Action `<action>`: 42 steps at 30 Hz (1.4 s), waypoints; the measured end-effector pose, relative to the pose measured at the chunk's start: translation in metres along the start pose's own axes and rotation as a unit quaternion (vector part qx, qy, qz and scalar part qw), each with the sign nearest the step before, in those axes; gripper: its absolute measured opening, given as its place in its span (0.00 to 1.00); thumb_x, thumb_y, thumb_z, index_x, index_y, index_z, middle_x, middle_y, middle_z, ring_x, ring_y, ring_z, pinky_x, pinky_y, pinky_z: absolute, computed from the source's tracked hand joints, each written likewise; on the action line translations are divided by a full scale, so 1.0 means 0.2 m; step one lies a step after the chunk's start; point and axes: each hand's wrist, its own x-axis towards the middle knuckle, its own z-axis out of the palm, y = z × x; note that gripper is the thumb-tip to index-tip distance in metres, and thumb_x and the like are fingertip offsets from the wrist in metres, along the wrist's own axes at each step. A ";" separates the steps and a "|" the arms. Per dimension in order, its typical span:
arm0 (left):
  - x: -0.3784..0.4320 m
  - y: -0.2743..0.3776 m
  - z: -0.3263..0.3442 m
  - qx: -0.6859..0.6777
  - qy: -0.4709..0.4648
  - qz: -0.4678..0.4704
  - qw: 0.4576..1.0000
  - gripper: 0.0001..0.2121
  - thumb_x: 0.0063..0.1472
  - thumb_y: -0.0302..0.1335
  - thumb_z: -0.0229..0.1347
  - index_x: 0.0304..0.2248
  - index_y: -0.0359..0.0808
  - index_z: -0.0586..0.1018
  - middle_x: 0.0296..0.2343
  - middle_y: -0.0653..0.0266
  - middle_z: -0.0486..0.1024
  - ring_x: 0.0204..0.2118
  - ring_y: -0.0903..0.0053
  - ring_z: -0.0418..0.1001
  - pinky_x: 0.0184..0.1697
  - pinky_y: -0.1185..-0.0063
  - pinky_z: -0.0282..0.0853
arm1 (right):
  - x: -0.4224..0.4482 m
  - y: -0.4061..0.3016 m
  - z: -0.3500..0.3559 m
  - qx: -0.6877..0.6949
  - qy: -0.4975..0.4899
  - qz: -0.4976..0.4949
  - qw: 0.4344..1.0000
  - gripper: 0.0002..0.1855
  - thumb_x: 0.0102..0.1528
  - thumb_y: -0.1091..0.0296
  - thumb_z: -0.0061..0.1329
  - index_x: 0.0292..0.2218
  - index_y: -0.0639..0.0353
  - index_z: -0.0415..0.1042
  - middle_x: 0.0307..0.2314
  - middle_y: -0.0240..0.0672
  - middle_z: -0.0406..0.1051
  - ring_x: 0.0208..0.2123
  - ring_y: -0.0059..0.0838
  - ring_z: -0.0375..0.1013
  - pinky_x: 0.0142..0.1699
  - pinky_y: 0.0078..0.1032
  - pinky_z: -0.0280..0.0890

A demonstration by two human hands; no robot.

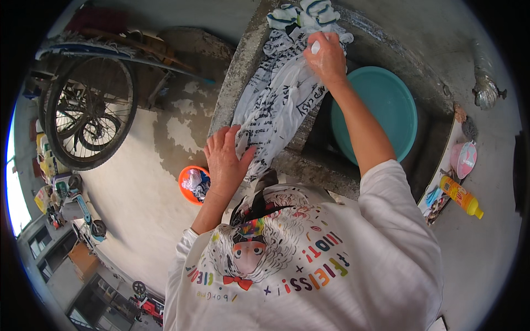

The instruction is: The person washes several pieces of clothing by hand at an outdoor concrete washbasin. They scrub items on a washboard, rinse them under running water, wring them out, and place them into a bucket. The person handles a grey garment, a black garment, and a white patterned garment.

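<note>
A wet white garment [285, 95] with black printed writing lies stretched along a concrete washing slab [237, 74]. Its far end is bunched up beside other white cloth with blue and green trim [319, 12]. My right hand [330, 60] is closed around a small white piece, probably a bar of soap [316, 47], over the far part of the garment. At the near left edge, my left hand [225, 159] rests with fingers spread on the slab's rim and the cloth, gripping nothing.
Right of the slab, a teal basin [385, 111] sits in the concrete sink. A yellow bottle [461, 196] and a pink bowl [463, 159] stand on the right-hand ledge. An orange bucket of clothes [192, 169] is on the floor at left, beyond it a bicycle wheel [89, 111].
</note>
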 end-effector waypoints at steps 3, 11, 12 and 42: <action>0.01 -0.02 0.13 -0.003 -0.054 -0.005 0.999 0.15 0.45 0.26 0.60 0.34 0.38 0.72 0.32 0.62 0.70 0.40 0.62 0.67 0.45 0.63 0.59 | 0.09 -0.02 -0.12 -0.137 0.022 0.120 0.983 0.23 0.48 0.50 0.55 0.46 0.42 0.72 0.44 0.39 0.64 0.45 0.47 0.70 0.46 0.48 0.62; -0.07 -0.07 -0.10 -0.081 0.133 0.039 0.987 0.12 0.39 0.16 0.56 0.24 0.36 0.66 0.24 0.60 0.63 0.29 0.62 0.65 0.31 0.70 0.63 | 0.19 0.06 -0.15 0.392 -0.038 0.250 0.884 0.30 0.45 0.62 0.61 0.49 0.62 0.70 0.37 0.42 0.72 0.40 0.35 0.74 0.43 0.30 0.69; -0.09 -0.07 -0.16 -0.073 0.156 0.038 0.984 0.12 0.39 0.15 0.56 0.24 0.36 0.66 0.24 0.60 0.64 0.29 0.62 0.65 0.31 0.70 0.63 | 0.21 -0.07 -0.25 0.495 -0.058 0.224 0.838 0.27 0.44 0.69 0.62 0.45 0.70 0.70 0.35 0.38 0.74 0.38 0.29 0.74 0.40 0.27 0.69; -0.16 -0.06 0.20 -0.114 -0.028 -0.004 0.993 0.12 0.50 0.26 0.59 0.34 0.37 0.71 0.20 0.64 0.71 0.24 0.65 0.72 0.30 0.70 0.66 | -0.52 -0.56 0.16 -0.068 -0.045 -0.234 0.969 0.24 0.48 0.46 0.57 0.46 0.38 0.71 0.40 0.32 0.65 0.39 0.37 0.65 0.40 0.37 0.59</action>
